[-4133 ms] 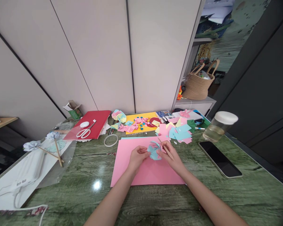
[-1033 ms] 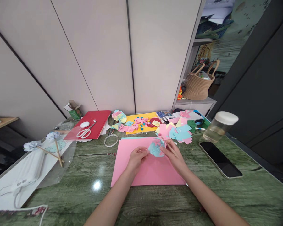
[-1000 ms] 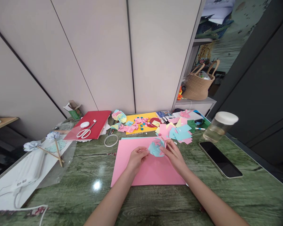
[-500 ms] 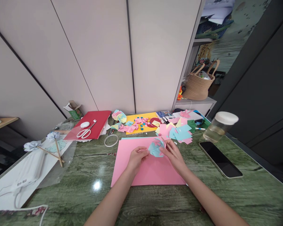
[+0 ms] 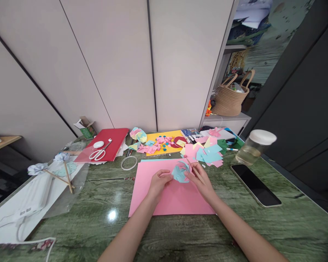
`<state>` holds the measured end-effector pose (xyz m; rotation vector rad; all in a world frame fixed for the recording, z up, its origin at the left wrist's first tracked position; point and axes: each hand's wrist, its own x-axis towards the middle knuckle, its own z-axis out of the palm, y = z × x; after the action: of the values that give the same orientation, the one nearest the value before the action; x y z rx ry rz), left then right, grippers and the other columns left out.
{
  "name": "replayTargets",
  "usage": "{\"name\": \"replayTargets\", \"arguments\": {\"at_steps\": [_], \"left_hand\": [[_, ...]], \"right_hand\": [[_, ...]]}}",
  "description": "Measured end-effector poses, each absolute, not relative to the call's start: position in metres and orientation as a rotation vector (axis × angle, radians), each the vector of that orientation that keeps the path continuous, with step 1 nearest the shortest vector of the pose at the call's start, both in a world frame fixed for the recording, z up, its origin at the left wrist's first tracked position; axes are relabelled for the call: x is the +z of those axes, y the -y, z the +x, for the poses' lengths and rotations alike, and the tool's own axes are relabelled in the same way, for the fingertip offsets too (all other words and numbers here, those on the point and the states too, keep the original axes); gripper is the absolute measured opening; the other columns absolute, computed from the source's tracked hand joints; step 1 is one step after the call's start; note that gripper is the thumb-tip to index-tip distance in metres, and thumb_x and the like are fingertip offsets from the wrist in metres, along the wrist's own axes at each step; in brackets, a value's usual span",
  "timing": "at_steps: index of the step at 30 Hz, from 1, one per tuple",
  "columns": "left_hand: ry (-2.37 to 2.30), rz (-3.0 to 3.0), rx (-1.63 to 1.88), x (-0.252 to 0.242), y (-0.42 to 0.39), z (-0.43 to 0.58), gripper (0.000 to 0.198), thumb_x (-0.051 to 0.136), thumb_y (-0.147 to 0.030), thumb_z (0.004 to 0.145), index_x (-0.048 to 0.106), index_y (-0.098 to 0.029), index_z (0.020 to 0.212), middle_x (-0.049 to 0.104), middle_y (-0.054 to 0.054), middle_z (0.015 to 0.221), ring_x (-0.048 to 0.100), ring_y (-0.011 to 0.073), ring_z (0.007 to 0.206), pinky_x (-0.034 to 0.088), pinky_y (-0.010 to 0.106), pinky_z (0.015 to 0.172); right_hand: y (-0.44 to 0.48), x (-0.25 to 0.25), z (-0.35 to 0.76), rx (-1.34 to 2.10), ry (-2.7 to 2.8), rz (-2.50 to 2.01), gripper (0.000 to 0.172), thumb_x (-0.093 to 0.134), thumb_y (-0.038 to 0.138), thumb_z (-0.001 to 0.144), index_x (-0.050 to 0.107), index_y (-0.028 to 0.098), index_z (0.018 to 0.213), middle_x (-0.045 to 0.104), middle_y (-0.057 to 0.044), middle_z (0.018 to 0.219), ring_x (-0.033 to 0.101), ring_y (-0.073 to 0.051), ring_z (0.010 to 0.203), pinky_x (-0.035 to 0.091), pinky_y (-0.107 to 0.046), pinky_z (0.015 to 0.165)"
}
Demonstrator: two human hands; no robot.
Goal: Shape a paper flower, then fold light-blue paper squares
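A folded paper piece, light blue with pink parts, is held up between both hands above a stack of pink paper sheets. My left hand pinches its left edge between thumb and fingers. On the other side, my right hand is closed on the right edge, thumb in front. A thin brown stick-like thing slants along the right fingers; its exact kind is too small to tell. Just beyond the right hand lie loose light blue paper pieces.
White scissors lie on a red folder at the back left. Near it is a tape roll. Small pink and blue bits cover a yellow sheet. A phone and a lidded jar stand to the right.
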<state>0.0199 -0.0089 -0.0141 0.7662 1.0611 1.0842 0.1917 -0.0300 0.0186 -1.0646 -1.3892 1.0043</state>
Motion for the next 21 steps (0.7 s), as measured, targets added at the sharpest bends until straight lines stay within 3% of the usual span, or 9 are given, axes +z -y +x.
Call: {"name": "replayTargets", "arguments": {"at_steps": [21], "left_hand": [[-0.999,0.637,1.157,-0.0143,0.0100,0.0242,0.037,0.079,-0.021,0.048,0.059,-0.014,0.078,0.061,-0.001,0.063,0.055,0.0066,0.055,0.037,0.018,0.053]], "right_hand": [[0.0327,0.0208,0.1898,0.898,1.442,-1.084,0.020,0.055,0.034,0.074,0.040,0.023,0.083,0.037,0.002,0.075,0.043,-0.012,0.065,0.040,-0.023,0.058]]}}
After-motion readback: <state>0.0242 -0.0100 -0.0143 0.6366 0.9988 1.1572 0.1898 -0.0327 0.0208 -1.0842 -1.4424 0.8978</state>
